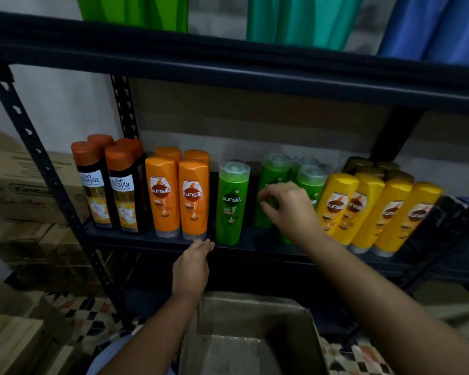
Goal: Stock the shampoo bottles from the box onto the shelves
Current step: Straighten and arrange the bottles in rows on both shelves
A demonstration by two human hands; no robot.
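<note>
Shampoo bottles stand in a row on the black shelf [146, 240]: dark Safi bottles [95, 185] with orange caps, orange Sunsilk [192, 198], a lone green Sunsilk [232, 204], more green ones [309, 185] and yellow Sunsilk [336, 207]. My right hand [290, 209] reaches in among the green group, its curled fingers and thumb on a green bottle [271, 180] just right of the lone one. My left hand [192, 263] lies with straight fingers at the shelf's front edge, below the orange bottles, holding nothing. The open cardboard box [255, 312] sits below me; no bottles show inside.
An upper shelf board [228, 63] overhangs the bottles, with green, teal and blue cloth above it. Perforated black uprights [38, 158] frame the left side. Stacked cardboard cartons [25, 185] stand to the left. Patterned tile floor [87, 318] surrounds the box.
</note>
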